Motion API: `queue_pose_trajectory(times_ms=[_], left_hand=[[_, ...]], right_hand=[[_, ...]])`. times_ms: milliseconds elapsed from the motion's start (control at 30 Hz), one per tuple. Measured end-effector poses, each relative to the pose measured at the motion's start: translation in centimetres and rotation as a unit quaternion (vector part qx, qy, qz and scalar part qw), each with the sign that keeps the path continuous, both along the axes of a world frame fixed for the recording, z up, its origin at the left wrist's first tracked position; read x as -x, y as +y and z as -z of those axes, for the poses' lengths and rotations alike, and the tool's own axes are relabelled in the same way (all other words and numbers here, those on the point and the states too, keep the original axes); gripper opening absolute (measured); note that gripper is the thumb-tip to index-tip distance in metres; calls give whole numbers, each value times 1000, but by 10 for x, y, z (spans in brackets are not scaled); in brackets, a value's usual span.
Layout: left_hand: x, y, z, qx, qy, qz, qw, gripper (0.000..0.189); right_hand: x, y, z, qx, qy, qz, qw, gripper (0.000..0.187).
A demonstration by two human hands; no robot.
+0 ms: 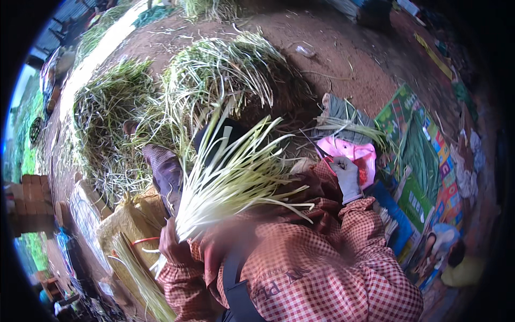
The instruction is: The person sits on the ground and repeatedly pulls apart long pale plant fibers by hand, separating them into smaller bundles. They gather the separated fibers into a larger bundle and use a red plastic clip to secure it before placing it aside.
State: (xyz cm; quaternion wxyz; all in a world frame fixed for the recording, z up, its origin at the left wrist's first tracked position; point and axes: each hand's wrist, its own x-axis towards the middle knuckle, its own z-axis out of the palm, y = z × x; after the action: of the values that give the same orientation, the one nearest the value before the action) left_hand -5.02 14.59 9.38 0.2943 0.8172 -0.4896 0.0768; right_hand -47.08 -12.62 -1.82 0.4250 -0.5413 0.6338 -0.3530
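My bare left hand [173, 241] grips a bundle of long, pale stalks [229, 181] at its white lower end. The greener tips fan out across my lap to the upper right. On my right hand [347, 179] is a light grey glove, and its fingers are closed around the red handles of scissors [320, 149]. The dark blades point up and left, apart from the bundle. Beside that hand lies a pink plastic bag [354, 151] with small red pieces in it. Just beyond, a few green stalks [350, 125] rest on grey cloth [342, 108].
Large heaps of cut greens [225, 64] [108, 104] cover the dirt floor ahead. A tied bundle [141, 273] lies on a yellow woven sack [128, 225] at left. Colourful printed sheets [418, 193] spread out at right, with another person [440, 245] near them.
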Motion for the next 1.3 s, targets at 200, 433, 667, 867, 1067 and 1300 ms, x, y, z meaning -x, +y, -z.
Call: queue_pose_trajectory(times_ms=[200, 433, 667, 867, 1067, 1300], left_hand=[[9, 45, 42, -87, 33, -61, 994, 43], [15, 45, 51, -90, 56, -51, 993, 26], [26, 38, 46, -97, 70, -48, 992, 22], [25, 42, 48, -91, 76, -46, 992, 26], [23, 46, 53, -100, 77, -49, 991, 28], [23, 45, 55, -89, 92, -48, 991, 31]], right_hand=[[-1, 32, -40, -47, -145, -28, 988, 29], [19, 48, -86, -160, -248, -180, 938, 43], [0, 63, -110, -210, -272, -195, 919, 46], [-47, 55, -108, -164, -226, -218, 935, 42], [-66, 56, -110, -117, -240, -201, 943, 27], [6, 66, -95, -144, -201, -100, 964, 16]])
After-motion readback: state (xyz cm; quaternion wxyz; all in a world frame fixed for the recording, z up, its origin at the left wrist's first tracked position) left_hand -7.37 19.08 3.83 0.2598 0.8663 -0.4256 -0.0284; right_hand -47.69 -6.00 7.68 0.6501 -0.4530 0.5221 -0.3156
